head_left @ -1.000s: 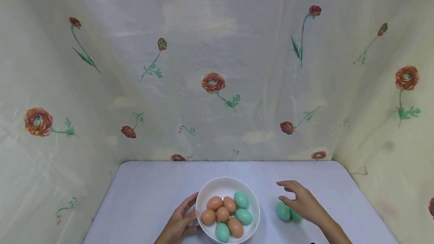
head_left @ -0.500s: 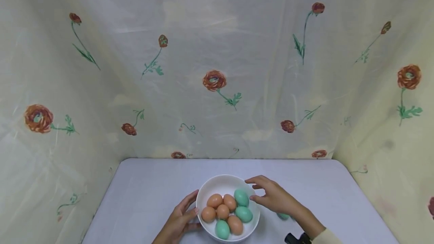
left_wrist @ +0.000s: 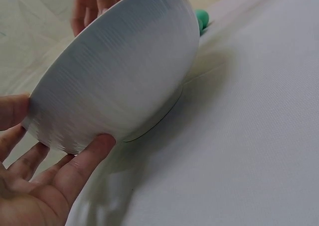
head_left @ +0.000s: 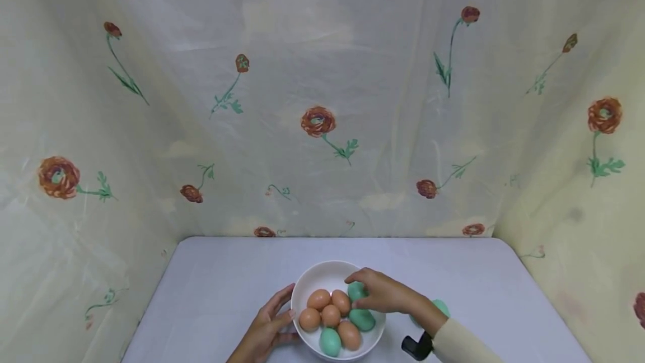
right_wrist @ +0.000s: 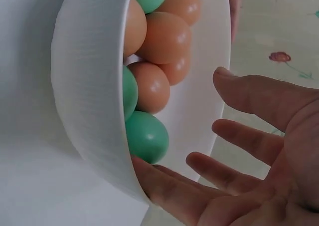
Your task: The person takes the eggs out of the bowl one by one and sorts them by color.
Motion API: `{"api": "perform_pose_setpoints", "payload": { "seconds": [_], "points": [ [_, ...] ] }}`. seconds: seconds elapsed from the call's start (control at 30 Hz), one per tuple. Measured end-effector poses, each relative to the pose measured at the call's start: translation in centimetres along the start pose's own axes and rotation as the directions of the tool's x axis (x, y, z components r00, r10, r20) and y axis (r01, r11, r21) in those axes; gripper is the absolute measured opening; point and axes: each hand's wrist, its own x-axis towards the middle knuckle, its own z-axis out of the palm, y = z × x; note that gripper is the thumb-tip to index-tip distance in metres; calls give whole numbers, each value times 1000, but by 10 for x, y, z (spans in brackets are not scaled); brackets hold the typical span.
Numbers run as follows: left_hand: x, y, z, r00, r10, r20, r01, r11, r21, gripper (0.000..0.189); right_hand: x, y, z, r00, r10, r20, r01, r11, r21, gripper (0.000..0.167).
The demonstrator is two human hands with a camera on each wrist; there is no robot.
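A white bowl [head_left: 322, 274] holds several brown eggs [head_left: 319, 299] and a few green eggs [head_left: 330, 343]. My left hand [head_left: 269, 324] grips its left side; in the left wrist view the thumb is at the rim and the fingers [left_wrist: 84, 168] spread beneath the outer wall. Over the bowl's right side is my right hand [head_left: 385, 293], its thumb and fingertips spread around a green egg [head_left: 358, 290] by the wall. The right wrist view shows the fingers apart, one reaching inside the rim close to a green egg [right_wrist: 148, 138], with nothing between them.
Right of the bowl, green eggs [head_left: 441, 307] lie on the white table [head_left: 227, 273], partly hidden by my right forearm. A black wrist camera [head_left: 417, 347] sits beside that sleeve. Flower-patterned sheeting [head_left: 322, 184] walls in the table's back and sides.
My right hand has moved left from above the green eggs on the table to over the bowl, its fingertips now inside. My left hand has stayed on the bowl.
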Motion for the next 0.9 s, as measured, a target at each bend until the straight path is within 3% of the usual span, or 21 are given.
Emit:
{"api": "perform_pose_setpoints", "payload": {
  "seconds": [0.13, 0.33, 0.57, 0.9],
  "points": [
    [0, 0, 1, 1000, -4, -3, 4, 1000, -1, 68, 6, 0, 4, 1000, 23, 5, -23, 1000, 0, 48],
    [0, 0, 1, 1000, -4, -11, 4, 1000, 0, 69, 15, -1, 11, 999, -42, 14, 43, 993, -109, 42],
    [2, -2, -1, 1000, 14, 7, -14, 1000, -6, 69, 28, -3, 18, 998, -33, 54, 42, 983, -180, 31],
    [2, -5, -5, 998, 22, 52, -20, 999, -26, 69, 50, -5, 18, 993, 58, 103, -33, 973, -227, 31]
  ]
}}
